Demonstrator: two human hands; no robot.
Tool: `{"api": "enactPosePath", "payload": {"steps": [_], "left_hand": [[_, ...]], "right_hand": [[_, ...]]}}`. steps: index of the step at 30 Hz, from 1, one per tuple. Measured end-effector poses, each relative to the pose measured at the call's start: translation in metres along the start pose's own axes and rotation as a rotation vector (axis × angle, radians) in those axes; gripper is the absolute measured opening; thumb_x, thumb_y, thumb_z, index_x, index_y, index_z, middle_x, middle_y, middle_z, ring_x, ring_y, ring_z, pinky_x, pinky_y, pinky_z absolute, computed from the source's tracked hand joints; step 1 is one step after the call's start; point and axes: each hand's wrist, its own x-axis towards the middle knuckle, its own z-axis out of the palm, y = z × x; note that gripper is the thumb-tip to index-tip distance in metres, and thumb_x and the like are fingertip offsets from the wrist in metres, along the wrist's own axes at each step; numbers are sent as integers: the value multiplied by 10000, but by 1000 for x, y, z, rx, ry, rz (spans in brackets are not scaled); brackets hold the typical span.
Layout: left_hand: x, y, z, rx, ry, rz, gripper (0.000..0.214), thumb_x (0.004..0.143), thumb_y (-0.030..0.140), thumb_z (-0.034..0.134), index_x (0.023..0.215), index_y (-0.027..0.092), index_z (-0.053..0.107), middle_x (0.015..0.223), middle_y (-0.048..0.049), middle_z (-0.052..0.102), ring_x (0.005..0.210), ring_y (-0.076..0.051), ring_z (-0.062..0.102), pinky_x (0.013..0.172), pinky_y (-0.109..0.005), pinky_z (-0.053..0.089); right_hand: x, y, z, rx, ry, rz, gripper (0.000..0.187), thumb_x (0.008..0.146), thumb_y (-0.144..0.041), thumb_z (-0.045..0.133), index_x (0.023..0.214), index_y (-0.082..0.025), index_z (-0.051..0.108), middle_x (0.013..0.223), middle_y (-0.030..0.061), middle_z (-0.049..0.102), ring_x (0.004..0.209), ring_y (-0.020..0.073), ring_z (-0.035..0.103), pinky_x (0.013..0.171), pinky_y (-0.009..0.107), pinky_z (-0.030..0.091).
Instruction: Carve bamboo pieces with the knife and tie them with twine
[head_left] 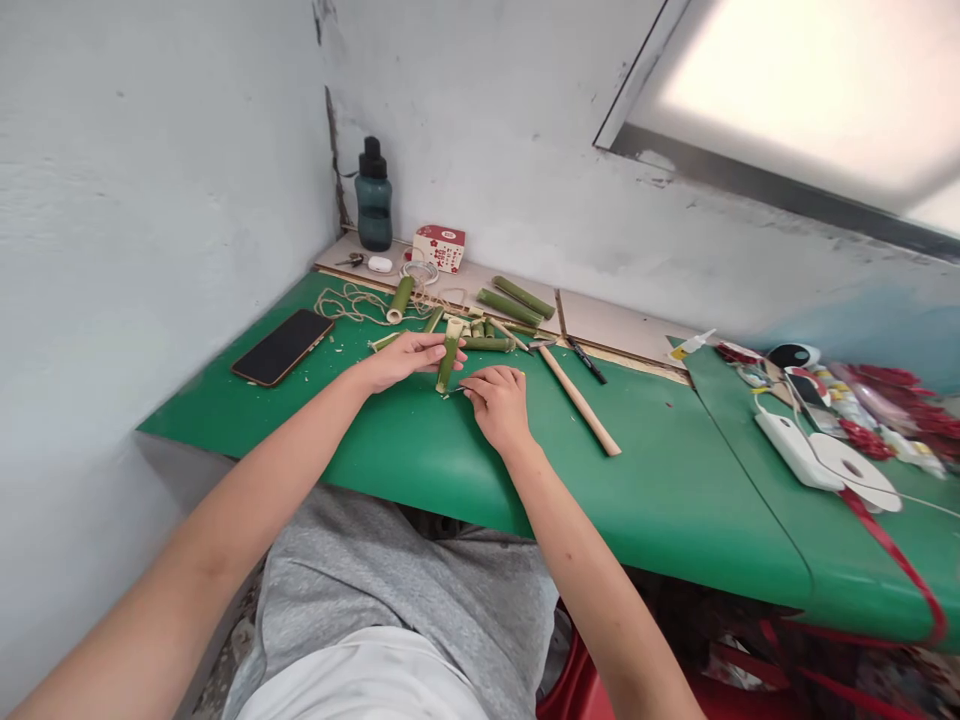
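My left hand [401, 358] rests on the green table [675, 480] and holds a short split green bamboo piece [448, 362] with thumb and fingers. Just to its right, my right hand [499, 400] is curled with its fingertips pinched on a small thin thing near the bamboo's lower end; I cannot make out what it is. More green bamboo sections [510, 300] lie behind the hands.
A black phone [281, 346] lies at the left. Twine [352, 300], a dark bottle [373, 196], a small red-and-white box [440, 247] and a wooden-handled hammer [577, 398] are nearby. At the right are a white tape roll [851, 470], a white device and red ribbon.
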Motion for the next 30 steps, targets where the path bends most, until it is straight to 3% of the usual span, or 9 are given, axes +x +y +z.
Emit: {"api": "enactPosePath", "payload": {"steps": [15,20,30], "left_hand": [[-2,2,6,18,-93,13,549,856,537,796,1245,151,764,1213,-155,781,1208,-296,709,1095,-423,523],[-1,1,6,12,-55,2,580,836,548,810,1252,147,758,1186,-160,788,1185,-299,720,1060,-429,547],[-2,2,2,-18,2,22,556,839,515,820,1269,168,753,1254,-175,763,1149,-291,738,1009,-421,582]], "right_hand": [[9,-6,2,-29,-113,-8,238,1003,-239,637,1140,-332,809,993,70,731,1009,284,538,928,457,354],[20,-2,-1,-16,-158,-46,201,972,-207,676,1024,-324,830,900,61,714,930,276,523,858,439,353],[5,2,6,115,-8,-48,149,997,-245,645,1068,-281,771,957,53,762,973,270,582,919,442,376]]}}
